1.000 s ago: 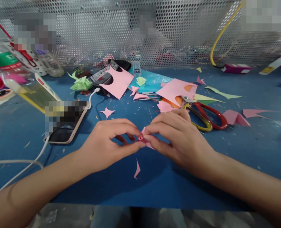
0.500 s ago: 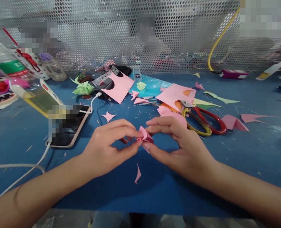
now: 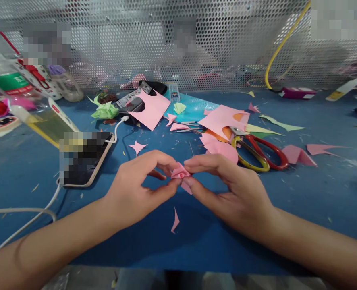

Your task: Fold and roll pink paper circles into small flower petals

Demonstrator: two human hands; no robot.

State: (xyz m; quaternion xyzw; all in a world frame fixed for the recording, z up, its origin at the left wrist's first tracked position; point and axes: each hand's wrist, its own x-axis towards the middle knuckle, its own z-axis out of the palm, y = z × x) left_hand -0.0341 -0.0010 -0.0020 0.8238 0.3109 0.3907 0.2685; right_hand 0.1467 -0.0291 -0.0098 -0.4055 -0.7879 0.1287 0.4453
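A small piece of pink paper (image 3: 181,175), rolled at its middle into a tight coil, is held above the blue table. My left hand (image 3: 142,187) pinches its left side between thumb and fingers. From the right, my right hand (image 3: 229,191) grips it with thumb and fingertips, so part of the paper is hidden. A thin pink scrap (image 3: 175,220) lies on the table just below the hands. Behind them is a star-shaped pink scrap (image 3: 138,147).
Scissors (image 3: 257,151) with red and yellow handles lie right of centre among cut pink sheets (image 3: 154,108). At the left are a phone (image 3: 88,165) with a white cable and a bottle (image 3: 12,82). A perforated metal panel (image 3: 136,40) stands behind.
The pink paper has turned between my fingers, so its coil faces me more and sits slightly further right. My right fingertips have shifted slightly on it.
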